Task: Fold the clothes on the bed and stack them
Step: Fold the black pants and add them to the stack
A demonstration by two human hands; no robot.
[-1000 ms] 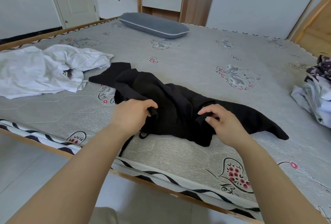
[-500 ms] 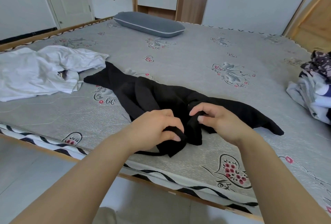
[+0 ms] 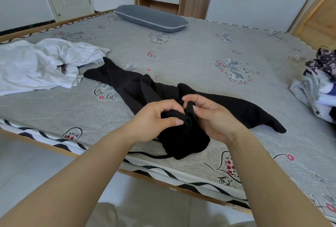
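The black garment (image 3: 138,88) lies on the bed (image 3: 200,58) near its front edge, spread from 10 o'clock to 3 o'clock across the centre of the view. One bunched end rests at the centre, just inside the mattress edge, with a thin black cord (image 3: 149,155) trailing from it toward 8 o'clock.

The left hand (image 3: 154,121) is closed on this bunched end, thumb on top and fingers curled over the fabric. The right hand (image 3: 212,117) is touching it from the 3 o'clock side and pinches a fold of the same fabric between thumb and fingers.

A crumpled white garment (image 3: 36,63) lies at 9 o'clock, its edge just beside the black garment's far tip. A pile of mixed clothes (image 3: 318,88) sits at 3 o'clock, well apart. A grey pillow (image 3: 151,18) lies at 12 o'clock.
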